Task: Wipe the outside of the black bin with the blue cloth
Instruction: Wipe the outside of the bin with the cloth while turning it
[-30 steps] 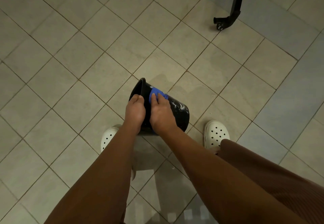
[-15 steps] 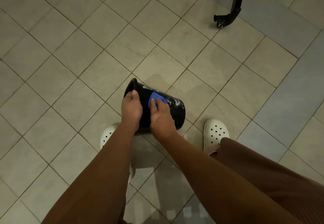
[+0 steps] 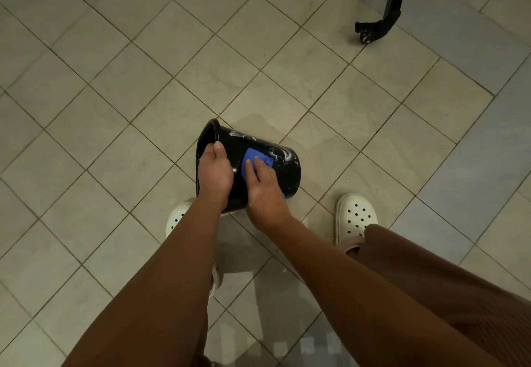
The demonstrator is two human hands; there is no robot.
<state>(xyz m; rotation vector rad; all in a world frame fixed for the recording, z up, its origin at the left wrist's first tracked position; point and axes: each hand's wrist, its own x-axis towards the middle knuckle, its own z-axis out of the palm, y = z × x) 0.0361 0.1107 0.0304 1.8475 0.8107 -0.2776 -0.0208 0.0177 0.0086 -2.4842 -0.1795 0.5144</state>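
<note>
The black bin point(image 3: 283, 171) is tipped on its side above the tiled floor, mouth to the left, base to the right, with white soapy streaks on its wall. My left hand point(image 3: 215, 172) grips the rim at the mouth, thumb over the edge. Flat on the bin's upper side lies my right hand point(image 3: 264, 190), pressing the blue cloth point(image 3: 254, 159) against the wall. Only the cloth's far part shows past my fingers.
Beige floor tiles point(image 3: 143, 93) spread all around. My feet in white perforated clogs stand at the left point(image 3: 176, 217) and right point(image 3: 356, 217) of the bin. A black stand leg with a caster point(image 3: 373, 29) is at the far right. Brown trouser leg at lower right.
The bin has rolled slightly, and its mouth edge turned more toward me. My right hand with the cloth slid down the wall toward the base side. My left hand kept its hold on the rim.
</note>
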